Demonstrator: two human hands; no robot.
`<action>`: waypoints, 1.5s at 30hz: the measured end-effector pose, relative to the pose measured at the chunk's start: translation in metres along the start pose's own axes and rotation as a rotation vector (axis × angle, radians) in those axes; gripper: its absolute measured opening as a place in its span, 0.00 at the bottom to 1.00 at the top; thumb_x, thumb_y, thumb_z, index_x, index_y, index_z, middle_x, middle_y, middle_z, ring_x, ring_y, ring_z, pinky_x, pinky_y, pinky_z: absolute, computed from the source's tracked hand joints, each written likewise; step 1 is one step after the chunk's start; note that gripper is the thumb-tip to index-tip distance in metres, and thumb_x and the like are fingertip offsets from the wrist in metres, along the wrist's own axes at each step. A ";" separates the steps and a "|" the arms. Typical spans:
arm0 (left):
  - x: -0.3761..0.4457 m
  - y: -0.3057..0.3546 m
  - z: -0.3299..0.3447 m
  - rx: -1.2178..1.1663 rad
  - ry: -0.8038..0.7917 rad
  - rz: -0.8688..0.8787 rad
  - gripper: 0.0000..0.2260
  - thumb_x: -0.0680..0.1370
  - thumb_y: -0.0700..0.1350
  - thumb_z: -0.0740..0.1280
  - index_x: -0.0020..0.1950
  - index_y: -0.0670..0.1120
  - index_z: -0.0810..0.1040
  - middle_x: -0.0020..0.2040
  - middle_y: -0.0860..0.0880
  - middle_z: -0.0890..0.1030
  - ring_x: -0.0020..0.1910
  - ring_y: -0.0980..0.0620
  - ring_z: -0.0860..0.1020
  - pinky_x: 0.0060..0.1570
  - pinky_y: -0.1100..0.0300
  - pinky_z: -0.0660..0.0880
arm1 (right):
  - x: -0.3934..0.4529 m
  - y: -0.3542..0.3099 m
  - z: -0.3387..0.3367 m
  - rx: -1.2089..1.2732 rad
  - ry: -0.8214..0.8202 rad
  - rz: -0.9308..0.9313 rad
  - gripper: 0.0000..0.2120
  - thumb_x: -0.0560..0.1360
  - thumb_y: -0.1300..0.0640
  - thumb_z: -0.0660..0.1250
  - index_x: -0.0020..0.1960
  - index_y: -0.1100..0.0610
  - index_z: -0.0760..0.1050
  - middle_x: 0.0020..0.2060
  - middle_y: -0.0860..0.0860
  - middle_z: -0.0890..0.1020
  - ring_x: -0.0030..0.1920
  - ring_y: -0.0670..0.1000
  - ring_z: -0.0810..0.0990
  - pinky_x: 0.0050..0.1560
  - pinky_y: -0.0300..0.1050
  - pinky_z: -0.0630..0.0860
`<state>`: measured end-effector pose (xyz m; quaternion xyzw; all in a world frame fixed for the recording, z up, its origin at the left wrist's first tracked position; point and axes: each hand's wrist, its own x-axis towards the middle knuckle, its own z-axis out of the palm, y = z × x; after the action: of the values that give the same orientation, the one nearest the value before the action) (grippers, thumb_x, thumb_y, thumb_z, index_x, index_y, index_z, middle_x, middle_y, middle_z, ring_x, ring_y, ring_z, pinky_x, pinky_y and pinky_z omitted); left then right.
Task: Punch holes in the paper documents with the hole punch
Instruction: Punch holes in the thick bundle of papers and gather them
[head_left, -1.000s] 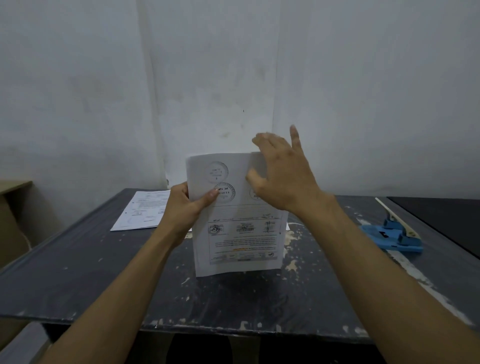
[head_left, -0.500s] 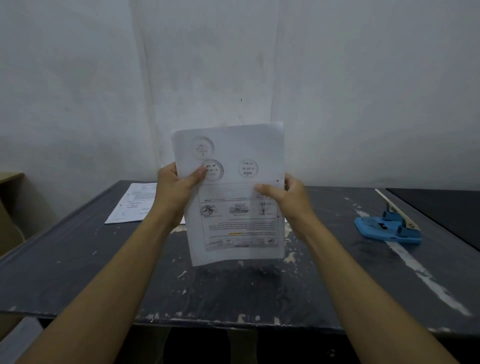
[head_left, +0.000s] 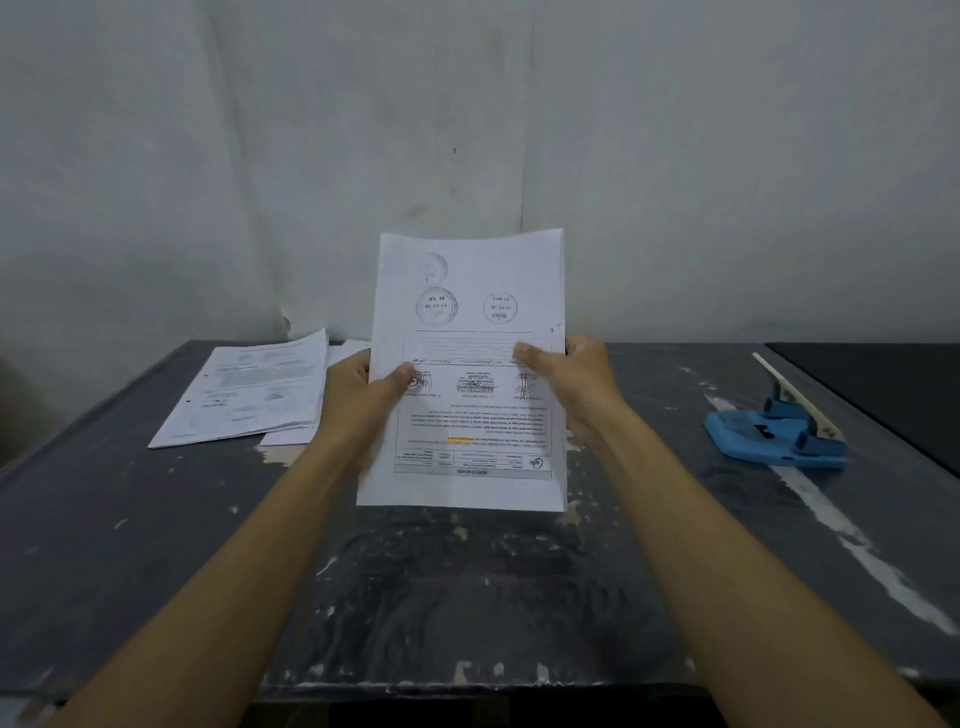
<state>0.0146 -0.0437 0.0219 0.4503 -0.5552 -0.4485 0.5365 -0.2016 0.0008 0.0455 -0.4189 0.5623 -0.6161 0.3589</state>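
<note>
Lowered since half a second ago, thumbs now further down the sheet. Left of centre: stack of papers (head_left: 249, 395) flat on table (head_left: 156, 545), print unreadable. Centre: document (head_left: 467, 322) upright, upside down, pinched by left hand (head_left: 358, 395) and right hand (head_left: 576, 379), fingers hidden behind. Right: blue hole punch (head_left: 774, 434), untouched.

It looks like a simple office back room: a worn dark table (head_left: 156, 545) against a bare white wall (head_left: 208, 156), stamped paper documents (head_left: 249, 395) and a blue hole punch (head_left: 774, 436) on it.
</note>
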 end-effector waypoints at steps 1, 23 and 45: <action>0.009 -0.003 0.006 0.009 0.014 0.002 0.12 0.79 0.43 0.70 0.61 0.44 0.81 0.54 0.49 0.85 0.46 0.51 0.85 0.39 0.61 0.81 | 0.007 0.000 -0.003 -0.021 -0.010 0.016 0.07 0.74 0.59 0.74 0.52 0.57 0.82 0.44 0.46 0.86 0.40 0.43 0.86 0.37 0.36 0.80; 0.156 -0.093 0.128 0.653 -0.043 -0.108 0.07 0.76 0.37 0.65 0.53 0.39 0.77 0.51 0.44 0.80 0.49 0.43 0.78 0.40 0.57 0.71 | 0.176 0.093 -0.019 -0.595 0.197 0.170 0.07 0.71 0.65 0.74 0.45 0.67 0.78 0.41 0.54 0.82 0.39 0.52 0.83 0.35 0.45 0.82; 0.151 -0.136 0.131 0.874 0.165 0.045 0.13 0.79 0.43 0.63 0.60 0.36 0.74 0.63 0.39 0.73 0.64 0.40 0.69 0.64 0.49 0.65 | 0.190 0.079 -0.010 -0.566 -0.042 0.357 0.10 0.75 0.65 0.70 0.55 0.68 0.77 0.51 0.58 0.82 0.50 0.56 0.83 0.49 0.52 0.82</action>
<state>-0.1170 -0.2162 -0.0855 0.6570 -0.6574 -0.1226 0.3481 -0.2869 -0.1774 -0.0115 -0.4097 0.7681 -0.3540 0.3419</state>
